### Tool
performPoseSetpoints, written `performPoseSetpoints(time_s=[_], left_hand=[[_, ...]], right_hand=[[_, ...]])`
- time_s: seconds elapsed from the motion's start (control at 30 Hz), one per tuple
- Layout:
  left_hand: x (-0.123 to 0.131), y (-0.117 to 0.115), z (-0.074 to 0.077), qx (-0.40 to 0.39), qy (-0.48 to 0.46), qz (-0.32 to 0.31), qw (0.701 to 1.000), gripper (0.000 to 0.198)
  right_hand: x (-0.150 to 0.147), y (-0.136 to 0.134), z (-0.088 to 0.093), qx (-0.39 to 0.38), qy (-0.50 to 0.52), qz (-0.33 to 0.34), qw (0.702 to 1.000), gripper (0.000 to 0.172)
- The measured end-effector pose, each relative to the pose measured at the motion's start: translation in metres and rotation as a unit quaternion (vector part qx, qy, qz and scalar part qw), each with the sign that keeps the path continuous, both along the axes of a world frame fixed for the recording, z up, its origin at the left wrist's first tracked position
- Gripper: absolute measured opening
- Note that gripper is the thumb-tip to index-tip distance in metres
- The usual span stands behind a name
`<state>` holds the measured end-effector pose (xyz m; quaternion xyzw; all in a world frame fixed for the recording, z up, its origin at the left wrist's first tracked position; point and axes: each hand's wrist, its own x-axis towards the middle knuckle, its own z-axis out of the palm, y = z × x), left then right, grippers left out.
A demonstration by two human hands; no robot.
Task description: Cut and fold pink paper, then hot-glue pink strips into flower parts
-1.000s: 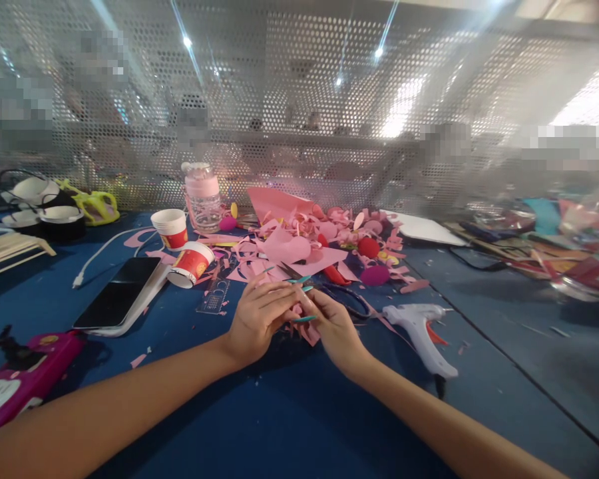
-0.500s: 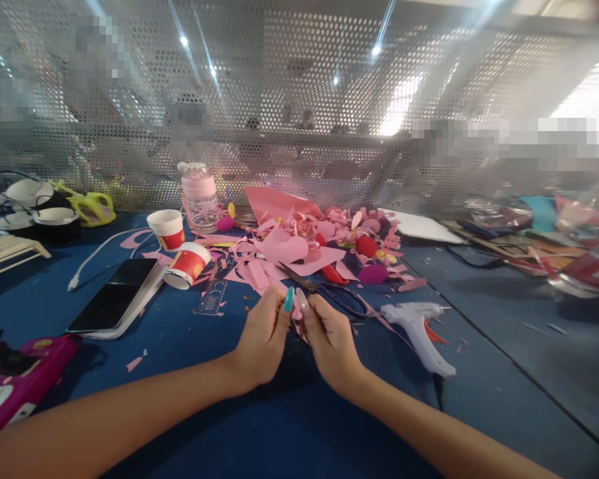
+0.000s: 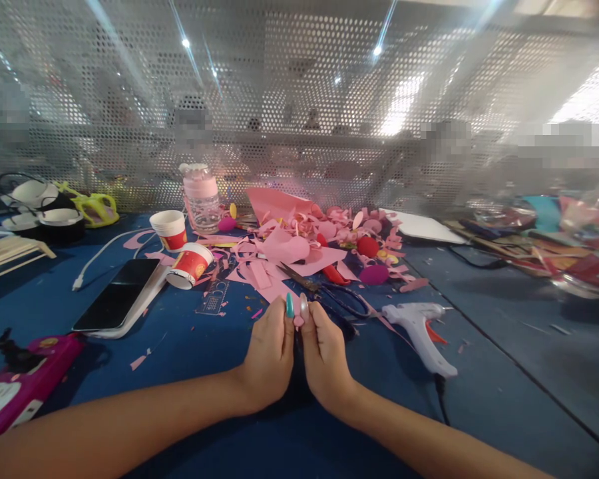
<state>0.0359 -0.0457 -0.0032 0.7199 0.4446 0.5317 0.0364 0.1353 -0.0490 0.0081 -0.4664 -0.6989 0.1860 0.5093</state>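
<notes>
My left hand [image 3: 269, 352] and my right hand [image 3: 324, 349] rest side by side on the blue table [image 3: 259, 426], fingers curled and thumbs pressed together. Between the thumb tips they pinch a small pink paper piece [image 3: 296, 322]; most of it is hidden by the fingers. Just beyond my right hand lie black-handled scissors [image 3: 329, 293]. A heap of pink paper scraps [image 3: 299, 246] spreads behind them.
A white glue gun [image 3: 419, 326] lies right of my hands with its cord trailing toward me. At left are a phone [image 3: 117, 293], two paper cups [image 3: 180, 246], a pink bottle [image 3: 202, 196] and a magenta case [image 3: 20, 379]. A perforated metal screen [image 3: 299, 106] closes the back.
My hands have drawn back toward me and turned upright, thumbs together. The fingers that were spread over the pink piece are now curled closed around it.
</notes>
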Motion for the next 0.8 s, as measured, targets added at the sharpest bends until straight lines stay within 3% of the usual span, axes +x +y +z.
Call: performPoseSetpoints(time_s=[0.17, 0.37, 0.53, 0.63, 0.8], left_hand=[[-0.001, -0.001, 0.000, 0.001, -0.009, -0.013, 1.000, 0.020], [-0.011, 0.003, 0.013, -0.053, -0.019, -0.123, 0.991, 0.022], [-0.016, 0.009, 0.015, -0.023, 0.037, -0.079, 0.996, 0.019], [-0.016, 0.010, 0.012, -0.016, 0.013, -0.073, 0.997, 0.015], [-0.017, 0.011, 0.011, 0.022, -0.010, -0.157, 0.987, 0.018]], right_hand=[[-0.002, -0.003, 0.001, 0.021, -0.006, -0.005, 1.000, 0.022], [0.009, 0.002, 0.007, 0.086, -0.069, 0.007, 0.994, 0.022], [0.015, 0.007, 0.010, 0.170, -0.130, 0.009, 0.977, 0.020], [0.014, 0.006, 0.010, 0.184, -0.132, 0.006, 0.974, 0.019], [0.013, 0.002, 0.008, 0.139, -0.072, 0.065, 0.986, 0.019]])
